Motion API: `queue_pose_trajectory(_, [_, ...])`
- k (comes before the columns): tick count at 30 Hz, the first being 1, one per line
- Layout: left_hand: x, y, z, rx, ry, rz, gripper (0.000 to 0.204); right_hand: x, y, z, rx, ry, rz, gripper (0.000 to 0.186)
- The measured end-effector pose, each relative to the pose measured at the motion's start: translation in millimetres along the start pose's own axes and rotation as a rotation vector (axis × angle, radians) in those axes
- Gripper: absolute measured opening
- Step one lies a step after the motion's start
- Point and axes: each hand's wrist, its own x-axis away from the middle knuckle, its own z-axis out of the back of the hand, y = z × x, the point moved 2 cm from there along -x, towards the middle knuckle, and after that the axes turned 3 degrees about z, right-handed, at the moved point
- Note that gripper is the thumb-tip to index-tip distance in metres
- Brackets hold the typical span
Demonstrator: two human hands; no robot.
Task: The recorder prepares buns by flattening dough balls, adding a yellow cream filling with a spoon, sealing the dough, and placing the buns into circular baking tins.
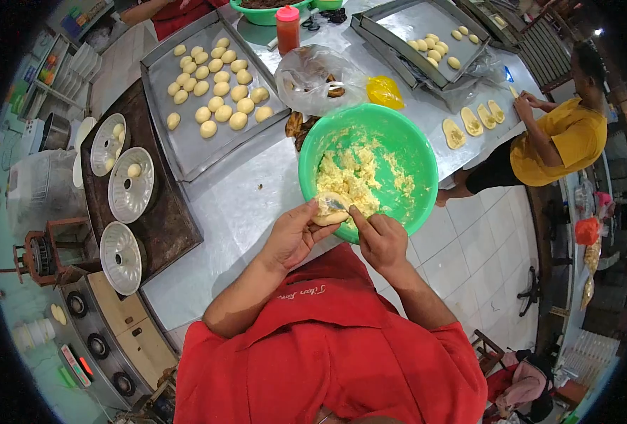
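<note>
My left hand (293,237) is closed around a piece of pale dough (329,218), held at the near rim of a big green basin (428,145). My right hand (382,239) grips a spoon, its metal bowl (336,203) pressed into the dough. Some pale stuff lies on the dough beside the spoon. Inside the basin sits a crumbly yellow filling (349,169), heaped toward the left with smears on the right wall. My fingers cover most of the spoon's handle.
A metal tray (207,154) of dough balls lies to the left, with ring-shaped pans (121,258) on a dark tray beyond. Behind the basin are a plastic bag (313,63) and a red bottle (288,32). At right, a co-worker (560,141) handles dough near flattened pieces (471,121).
</note>
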Motion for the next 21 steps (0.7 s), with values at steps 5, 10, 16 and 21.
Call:
queue_pose_trajectory(5, [1.1,1.4,8.9,-0.018,0.028,-0.004,0.046,-8.3,5.8,8.2,-0.056,0.015,-0.008,0.047])
queue_pose_trajectory(10, [12.7,10.6,19.4,-0.114,0.124,-0.106,0.043,-21.6,12.0,15.5,-0.309,-0.036,-0.330,0.036])
queue_pose_trajectory(16, [33.3,20.6,39.7,-0.180,0.166,-0.168,0.040,-8.1,17.4,-13.9,0.059,-0.261,-0.251,0.023])
queue_pose_trajectory(21, [63.0,31.7,51.4,-0.319,0.128,-0.239,0.050,-44.8,-19.4,-1.7,-0.017,-0.134,-0.177,0.020])
